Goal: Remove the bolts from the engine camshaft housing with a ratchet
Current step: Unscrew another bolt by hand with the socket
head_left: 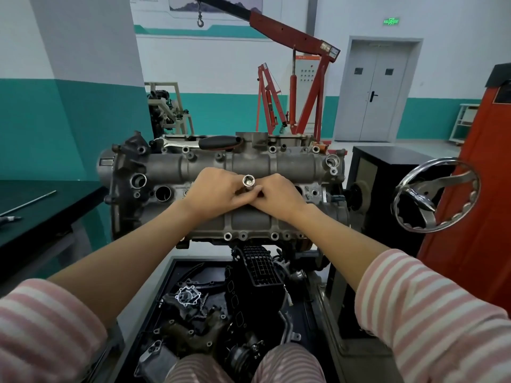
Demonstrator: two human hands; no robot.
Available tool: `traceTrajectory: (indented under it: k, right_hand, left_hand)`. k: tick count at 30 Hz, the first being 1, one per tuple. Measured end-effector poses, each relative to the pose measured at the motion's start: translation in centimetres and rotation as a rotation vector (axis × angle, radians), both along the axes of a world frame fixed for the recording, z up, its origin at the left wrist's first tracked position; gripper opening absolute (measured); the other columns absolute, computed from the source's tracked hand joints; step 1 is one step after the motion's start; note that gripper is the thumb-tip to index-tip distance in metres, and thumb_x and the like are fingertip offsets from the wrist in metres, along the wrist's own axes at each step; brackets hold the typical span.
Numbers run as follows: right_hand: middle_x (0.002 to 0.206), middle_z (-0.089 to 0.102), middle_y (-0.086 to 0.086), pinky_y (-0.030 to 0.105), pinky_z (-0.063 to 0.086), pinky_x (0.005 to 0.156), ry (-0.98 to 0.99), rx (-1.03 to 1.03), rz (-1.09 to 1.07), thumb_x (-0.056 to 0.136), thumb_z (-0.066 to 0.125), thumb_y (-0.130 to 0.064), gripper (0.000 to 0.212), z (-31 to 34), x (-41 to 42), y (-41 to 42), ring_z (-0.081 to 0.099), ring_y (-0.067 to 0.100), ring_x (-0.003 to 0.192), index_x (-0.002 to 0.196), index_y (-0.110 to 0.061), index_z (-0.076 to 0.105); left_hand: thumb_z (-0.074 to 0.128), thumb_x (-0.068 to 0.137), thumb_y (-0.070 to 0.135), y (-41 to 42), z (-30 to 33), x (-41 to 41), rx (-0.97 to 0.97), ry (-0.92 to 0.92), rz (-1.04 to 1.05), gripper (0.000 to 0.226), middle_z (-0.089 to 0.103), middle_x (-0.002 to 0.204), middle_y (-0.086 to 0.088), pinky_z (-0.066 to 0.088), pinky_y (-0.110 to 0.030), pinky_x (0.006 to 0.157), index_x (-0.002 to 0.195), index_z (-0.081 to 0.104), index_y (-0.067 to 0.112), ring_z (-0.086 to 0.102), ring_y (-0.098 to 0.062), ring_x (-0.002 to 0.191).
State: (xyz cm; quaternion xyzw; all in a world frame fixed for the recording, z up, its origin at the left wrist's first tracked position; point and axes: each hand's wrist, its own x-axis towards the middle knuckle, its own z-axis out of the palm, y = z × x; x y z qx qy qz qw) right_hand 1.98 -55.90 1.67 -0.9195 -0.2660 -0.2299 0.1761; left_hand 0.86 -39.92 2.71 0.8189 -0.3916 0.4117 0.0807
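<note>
**Caller:** Steel socket (248,183) up in both hands, open end facing us, right over the middle of the camshaft housing (229,172). Left hand (218,190) has its grip curled round the socket's lower part; right hand (279,193) pinches in from three o'clock, fingertips touching the left's.

**Analyst:** And the ratchet (201,142)? It lies on the far edge of the engine, at twelve o'clock from the hands, black handle to the right, nobody holding it.

**Caller:** So what's the danger?

**Analyst:** A slip, I'd say. The socket sits high in the fingers, and open plug wells flank the hands at nine and three o'clock. Lose it and it may roll into one, or tumble into the tray of parts (193,299) at six o'clock.

**Caller:** Whether a bolt is stuck in that socket, I can't tell.

**Analyst:** If so, prying with bare fingers risks a pinch. And a half-seated socket could round a bolt head.
</note>
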Motion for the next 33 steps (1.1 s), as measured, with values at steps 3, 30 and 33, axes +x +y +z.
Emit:
traceTrajectory:
  k: [3, 30, 33]
  right_hand:
    - [0.066, 0.064, 0.013, 0.035, 0.042, 0.057, -0.007, -0.029, 0.019, 0.088, 0.054, -0.03, 0.037, -0.1, 0.6, 0.0, 0.057, 0.027, 0.065, 0.068, 0.0, 0.064]
    - [0.049, 0.044, -0.006, 0.027, 0.025, 0.046, -0.009, 0.025, -0.032, 0.079, 0.057, -0.02, 0.037, -0.8, 1.3, 0.0, 0.043, 0.014, 0.051, 0.05, -0.022, 0.034]
    - [0.052, 0.048, -0.005, 0.028, 0.027, 0.047, -0.023, 0.004, -0.031, 0.079, 0.056, -0.019, 0.033, -0.9, 1.3, 0.0, 0.046, 0.017, 0.053, 0.053, -0.02, 0.036]
  left_hand:
    - [0.048, 0.086, 0.044, 0.5, -0.3, 0.6, 0.011, -0.08, -0.056, 0.046, 0.053, 0.046, -0.003, 0.032, -0.027, 0.036, 0.054, 0.055, 0.011, 0.049, -0.022, 0.039]
    - [0.044, 0.088, 0.044, -0.2, -2.5, 1.6, -0.11, 0.016, 0.007, 0.049, 0.058, 0.052, -0.005, 0.035, -0.028, 0.038, 0.059, 0.058, 0.007, 0.055, -0.026, 0.044]
    - [0.045, 0.086, 0.044, -0.2, -2.5, 1.7, -0.128, 0.05, -0.014, 0.049, 0.053, 0.047, -0.005, 0.029, -0.025, 0.039, 0.053, 0.05, 0.009, 0.05, -0.024, 0.04]
